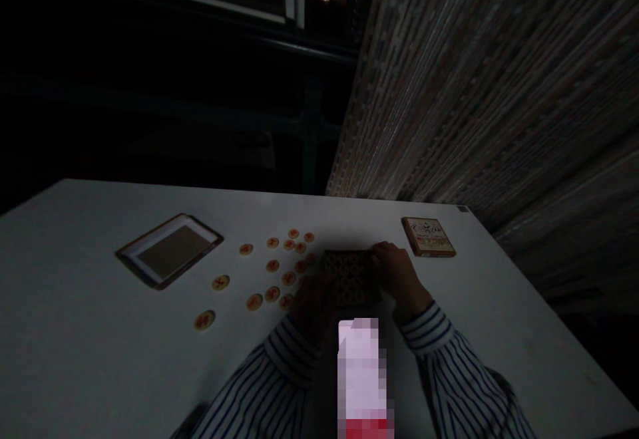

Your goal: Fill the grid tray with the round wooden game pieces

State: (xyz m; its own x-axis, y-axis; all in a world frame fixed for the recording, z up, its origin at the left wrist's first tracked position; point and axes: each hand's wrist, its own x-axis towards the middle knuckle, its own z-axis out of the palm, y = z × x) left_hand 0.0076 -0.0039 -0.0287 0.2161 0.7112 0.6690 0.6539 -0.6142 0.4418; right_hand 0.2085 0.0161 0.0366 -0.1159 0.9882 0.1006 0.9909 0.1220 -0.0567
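Observation:
A dark, shallow box filled with rows of round pieces lies on the white table between my hands. My right hand is closed on the box's right edge, with its fingertips at the far right corner. Over the near left side of the box is my left hand, in deep shadow; its fingers do not show clearly. Several round Chinese chess pieces with mostly red characters are spread across the table to the left of the box, some close beside my left hand.
An open, shallow lid or tray with a brown rim sits at the left. A flat printed box is at the far right of the white table. A bright pixelated panel lies between my forearms. A string curtain hangs behind.

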